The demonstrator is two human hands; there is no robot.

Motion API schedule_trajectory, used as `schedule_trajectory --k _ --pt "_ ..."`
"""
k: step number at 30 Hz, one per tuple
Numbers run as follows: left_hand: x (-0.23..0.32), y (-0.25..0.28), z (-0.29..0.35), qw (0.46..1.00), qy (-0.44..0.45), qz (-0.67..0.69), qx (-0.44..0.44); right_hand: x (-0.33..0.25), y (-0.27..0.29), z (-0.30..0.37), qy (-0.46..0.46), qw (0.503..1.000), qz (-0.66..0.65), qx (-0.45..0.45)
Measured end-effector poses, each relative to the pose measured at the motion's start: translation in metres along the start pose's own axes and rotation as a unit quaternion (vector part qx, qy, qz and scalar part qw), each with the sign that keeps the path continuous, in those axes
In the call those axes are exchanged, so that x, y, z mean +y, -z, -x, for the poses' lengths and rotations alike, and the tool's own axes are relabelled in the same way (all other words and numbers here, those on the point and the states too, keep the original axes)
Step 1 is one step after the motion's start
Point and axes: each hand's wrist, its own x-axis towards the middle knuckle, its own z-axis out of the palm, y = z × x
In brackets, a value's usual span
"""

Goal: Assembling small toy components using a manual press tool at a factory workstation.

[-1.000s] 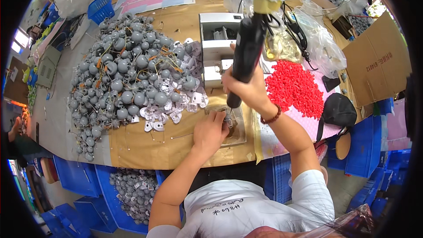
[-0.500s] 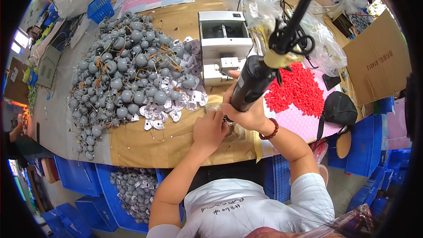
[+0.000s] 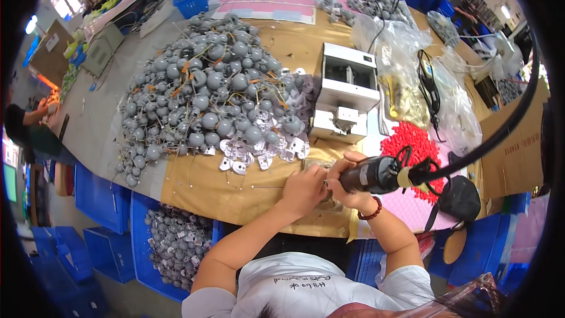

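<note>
My right hand (image 3: 351, 193) is wrapped round a black electric screwdriver (image 3: 372, 175), which lies almost level, its cabled end pointing right. Its tip is hidden among my fingers. Right up against it, my left hand (image 3: 304, 191) is closed, the fingers pinched on something small that I cannot make out. Both hands are low over the brown-covered table by its near edge. Left of them is a heap of grey ball-shaped parts with thin wires (image 3: 209, 121), with white plastic pieces (image 3: 238, 152) along its near side. A pile of small red parts (image 3: 406, 141) lies beyond my right hand.
A white boxy machine (image 3: 354, 57) stands just beyond my hands. The screwdriver's black cable (image 3: 500, 138) arches over the right side. A black cap-like item (image 3: 460, 198) and a cardboard box (image 3: 511, 144) are at right. Below the edge, a blue bin (image 3: 140, 247) holds more grey parts.
The screwdriver has tipped from steeply raised to nearly level, its cabled end swinging down to the right. My hands stay together at its tip. The whole view has shifted.
</note>
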Motion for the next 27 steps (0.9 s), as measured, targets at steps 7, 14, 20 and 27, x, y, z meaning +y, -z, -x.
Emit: schedule_trajectory --k 7,14,20,27 --pt "0.0 -0.002 0.004 1.0 0.0 0.014 0.015 0.0 0.0 0.001 0.018 1.0 0.001 -0.011" --pt "0.001 -0.007 0.002 1.0 -0.008 -0.004 0.015 -0.013 -0.001 -0.004 0.039 0.997 0.058 -0.025" --pt "-0.001 -0.008 0.005 1.0 0.002 -0.029 0.001 -0.011 0.0 -0.004 -0.037 0.997 0.01 0.062" --pt "0.006 0.0 0.006 0.999 0.031 -0.022 0.006 0.001 0.052 -0.03 -0.112 0.937 -0.058 0.326"
